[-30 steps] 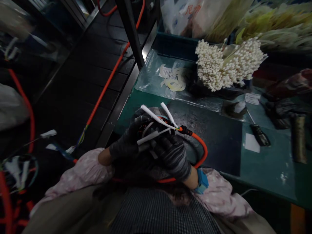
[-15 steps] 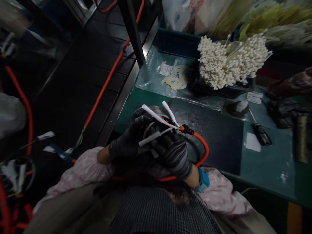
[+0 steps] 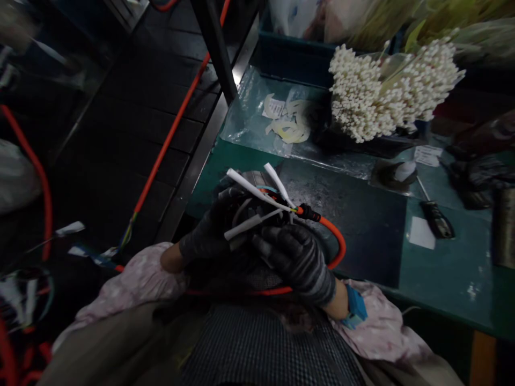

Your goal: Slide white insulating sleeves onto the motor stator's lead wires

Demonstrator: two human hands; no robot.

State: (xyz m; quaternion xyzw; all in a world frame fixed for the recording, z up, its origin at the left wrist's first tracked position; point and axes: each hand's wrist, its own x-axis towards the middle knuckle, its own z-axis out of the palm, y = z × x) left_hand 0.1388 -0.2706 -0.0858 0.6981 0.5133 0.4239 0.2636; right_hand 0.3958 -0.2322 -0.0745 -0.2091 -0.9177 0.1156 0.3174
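A dark, rounded part with a grey top (image 3: 256, 178) sits close to my body; much of it is hidden by hands and wires. My left hand (image 3: 207, 233), in a dark grey glove, wraps around its left side. An orange cable (image 3: 339, 238) enters at the right through a black gland (image 3: 309, 212). White-sleeved wire ends (image 3: 251, 186) fan out over the part, one of them a thicker grey-white sleeve (image 3: 242, 228). My right hand (image 3: 300, 260), in a striped grey glove, is at the near right side with fingers bent together; what lies under the fingertips is hidden.
On the green bench are a dark mat (image 3: 362, 230), a screwdriver (image 3: 438, 217) and a white paper piece (image 3: 422, 232). Behind stand a bunch of white-tipped pieces (image 3: 370, 96) and a blue bin (image 3: 295, 59). Left runs a dark conveyor (image 3: 161, 107) with another orange cable (image 3: 173, 128).
My right hand has drawn back to the right and toward my body, uncovering more of the part's near side. My left hand stays around the part. The view has shifted slightly.
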